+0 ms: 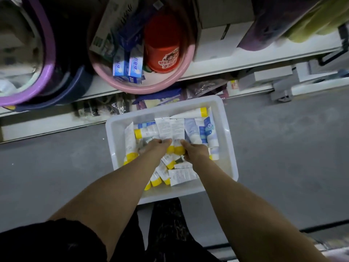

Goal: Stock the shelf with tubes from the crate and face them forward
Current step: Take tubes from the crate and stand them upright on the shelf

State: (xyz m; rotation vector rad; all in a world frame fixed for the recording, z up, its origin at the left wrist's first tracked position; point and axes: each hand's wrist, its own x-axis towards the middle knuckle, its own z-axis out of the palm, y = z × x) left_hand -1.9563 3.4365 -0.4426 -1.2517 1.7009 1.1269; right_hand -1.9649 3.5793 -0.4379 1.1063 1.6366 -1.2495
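The grey floor (283, 152) takes up most of the view. The white shelf (226, 67) runs across the top, well apart from the hands. Its lower level is already crowded with a purple basin (51, 53) and a pink basin (151, 88). The pink one holds a red bucket (162, 52) and blue toothpaste boxes (126, 69).

The white plastic crate (230, 148) sits on the floor just in front of the shelf's base, probably parked there so each load travels only a short way. Inside it is a loose heap of tubes (175, 175), white with yellow caps, and bluish ones are bunched at the right side. They point every way, so facing has to be sorted out by hand.

Both arms reach down into the crate. A pair of tubes (171, 129) lies side by side and touching, caps toward the person. The small-print back panels are up, so the fronts are turned away.

The left hand (158, 146) has its fingers curled in a tight grip low on the left tube, just above the cap. The right hand (194, 151) has a matching grip on the right one. Holding them near the cap end likely keeps the pair aligned, so they can be flipped together before shelving.

No tube of this kind is visible on the shelf, so stocking looks barely begun.
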